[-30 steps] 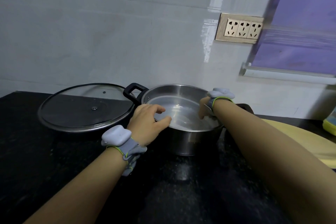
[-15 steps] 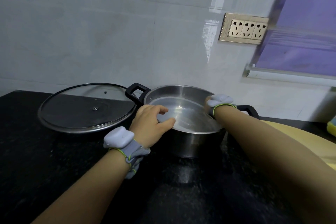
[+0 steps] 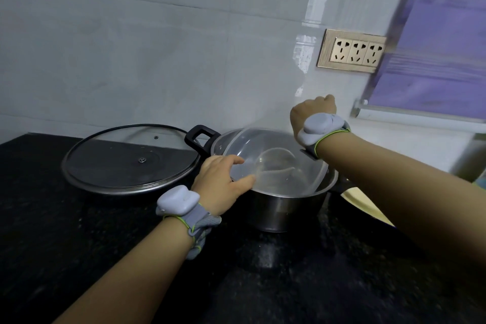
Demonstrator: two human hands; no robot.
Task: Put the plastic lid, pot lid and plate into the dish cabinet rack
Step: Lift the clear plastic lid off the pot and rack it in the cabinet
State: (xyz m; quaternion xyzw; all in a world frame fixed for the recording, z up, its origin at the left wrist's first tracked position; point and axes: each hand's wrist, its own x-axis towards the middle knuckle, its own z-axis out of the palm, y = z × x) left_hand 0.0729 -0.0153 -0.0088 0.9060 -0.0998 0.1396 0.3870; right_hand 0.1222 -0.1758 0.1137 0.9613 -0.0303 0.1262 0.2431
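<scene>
A clear plastic lid (image 3: 273,163) is tilted up out of a steel pot (image 3: 278,212) on the black counter. My left hand (image 3: 223,184) grips the lid's near left rim, thumb over the edge. My right hand (image 3: 313,112) is raised at the lid's far right rim with its fingers curled; the grip itself is hidden behind the hand. To the left of the pot, a glass pot lid (image 3: 128,160) with a metal rim lies flat, leaning toward the wall. A pale yellow flat object (image 3: 365,205), possibly the plate, shows under my right forearm.
The pot's black handle (image 3: 200,137) points at the glass lid. A tiled wall with a gold socket panel (image 3: 352,51) stands close behind. A window with a purple blind (image 3: 434,60) is at the right. The black counter (image 3: 79,258) extends toward me.
The plastic lid lay flat inside the pot; now it is lifted and tilted above the rim. My right hand has risen well above the pot. My left hand keeps its hold.
</scene>
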